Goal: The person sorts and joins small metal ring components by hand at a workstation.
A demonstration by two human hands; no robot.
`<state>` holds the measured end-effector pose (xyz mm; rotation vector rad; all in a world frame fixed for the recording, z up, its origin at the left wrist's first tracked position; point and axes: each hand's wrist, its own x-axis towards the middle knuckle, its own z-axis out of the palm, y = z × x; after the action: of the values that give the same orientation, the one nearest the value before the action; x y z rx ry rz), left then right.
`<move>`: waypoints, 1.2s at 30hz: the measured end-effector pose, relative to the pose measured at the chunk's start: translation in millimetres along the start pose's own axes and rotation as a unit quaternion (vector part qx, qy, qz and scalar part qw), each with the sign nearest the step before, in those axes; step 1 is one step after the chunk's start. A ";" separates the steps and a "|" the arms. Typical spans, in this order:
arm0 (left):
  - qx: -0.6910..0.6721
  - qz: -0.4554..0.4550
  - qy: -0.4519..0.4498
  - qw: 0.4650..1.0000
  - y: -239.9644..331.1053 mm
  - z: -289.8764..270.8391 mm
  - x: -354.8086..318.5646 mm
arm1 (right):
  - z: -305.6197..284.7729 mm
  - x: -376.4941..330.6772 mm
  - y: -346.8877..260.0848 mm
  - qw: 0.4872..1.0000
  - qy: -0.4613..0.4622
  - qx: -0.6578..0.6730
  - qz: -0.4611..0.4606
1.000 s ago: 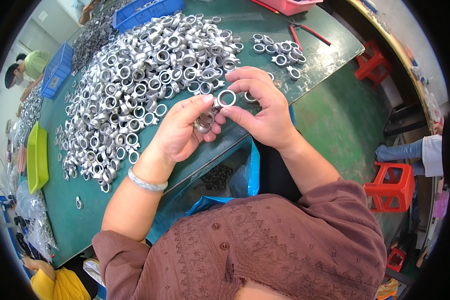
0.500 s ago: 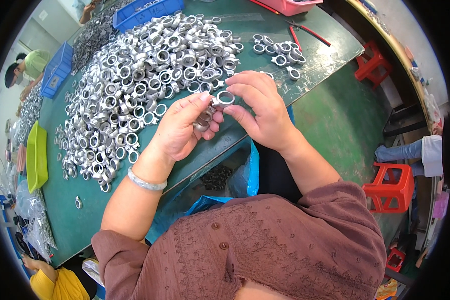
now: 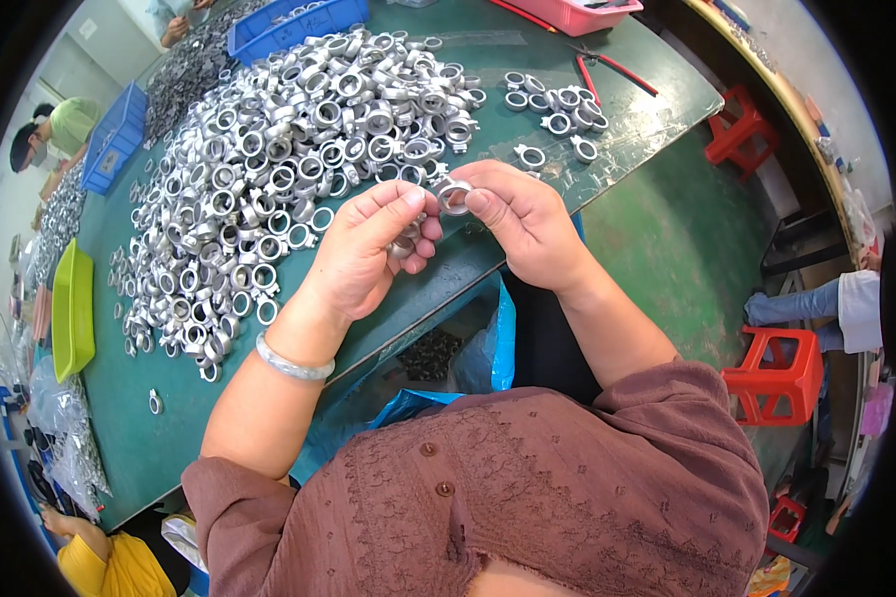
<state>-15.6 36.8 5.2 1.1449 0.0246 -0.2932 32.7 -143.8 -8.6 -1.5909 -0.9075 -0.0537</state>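
Between my two hands, above the near edge of the table, is a silver metal ring (image 3: 454, 198) with a small lug. My right hand (image 3: 528, 224) pinches it between thumb and fingers. Curled at its left, my left hand (image 3: 368, 244) has more metal rings (image 3: 406, 239) tucked in its fingers; how many is hidden. Its thumb and forefinger are close to the ring in my right hand, and I cannot tell whether they touch it. A large pile of similar metal rings (image 3: 299, 149) lies just beyond and left of my hands.
A smaller ring group (image 3: 567, 104) and red-handled pliers (image 3: 612, 72) lie at the right on the green table (image 3: 129, 418). Blue bins (image 3: 294, 30), a pink tray (image 3: 577, 15) and a yellow-green tray (image 3: 73, 308) stand around. A blue bag (image 3: 506, 333) hangs below the edge. Other people are at left.
My right hand has moved slightly down, and its fingers have closed over the ring, which has tilted. A loose ring on the table beyond that hand has come into fuller view.
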 end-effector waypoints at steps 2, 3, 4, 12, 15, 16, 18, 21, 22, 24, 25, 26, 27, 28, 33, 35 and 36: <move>-0.009 0.006 0.000 1.000 1.4 2.8 -0.6 | -0.6 0.3 -0.9 1.000 -0.008 0.005 -0.003; -0.009 0.006 0.000 1.000 1.4 3.8 -0.9 | -0.8 0.5 -1.2 1.000 -0.015 0.011 -0.005; -0.010 0.005 -0.002 1.000 1.4 4.7 -1.6 | -0.5 0.5 -1.5 1.000 -0.015 0.011 -0.006; 0.006 0.023 -0.005 1.000 -2.4 4.1 -0.4 | 5.9 1.2 2.8 0.999 0.035 0.003 -0.030; 0.008 0.023 0.003 1.000 -2.0 4.5 -0.8 | 6.5 2.0 2.3 0.999 0.028 0.002 -0.026; 0.006 0.018 0.005 1.000 -1.4 4.8 -1.1 | 6.3 2.0 1.8 0.999 0.028 0.002 -0.026; 0.004 0.013 0.007 1.000 -0.9 4.5 -1.0 | 5.9 2.2 0.6 1.000 0.017 0.026 -0.005; -0.002 0.005 0.000 1.000 -0.1 2.6 -0.5 | 6.2 1.6 4.7 0.999 0.021 0.025 -0.014; -0.012 0.000 -0.001 1.000 -0.3 1.7 -0.3 | 6.1 1.1 6.1 0.999 0.021 0.025 -0.014; -0.022 -0.004 -0.002 1.000 -0.3 1.3 0.2 | 5.9 0.3 8.3 0.999 0.018 0.034 -0.005; -0.028 -0.010 0.002 1.000 0.0 1.4 0.2 | 5.9 0.1 8.8 0.999 0.018 0.034 -0.005; -0.033 -0.016 0.006 0.999 0.2 1.4 0.2 | 6.0 -0.1 9.1 0.999 0.021 0.038 -0.002; -0.033 -0.016 0.006 0.999 0.4 1.3 0.3 | 5.9 -0.2 9.2 0.999 0.024 0.042 0.001; -0.037 -0.020 0.005 0.999 0.5 1.0 0.3 | 5.6 0.3 8.0 0.999 0.024 0.043 0.001; -0.043 -0.028 0.001 0.999 1.3 1.5 0.2 | 3.6 1.9 3.9 0.999 0.010 0.038 -0.008; -0.052 -0.027 0.003 0.998 0.3 1.2 0.2 | 3.5 2.0 3.1 1.000 0.009 0.021 -0.007; -0.052 -0.027 0.003 0.998 -0.1 0.8 0.3 | 3.6 1.9 2.8 1.000 0.008 0.003 -0.005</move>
<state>-15.4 36.0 5.4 1.0429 0.0754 -0.3339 34.0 -139.7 -10.9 -1.5774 -0.9028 -0.0713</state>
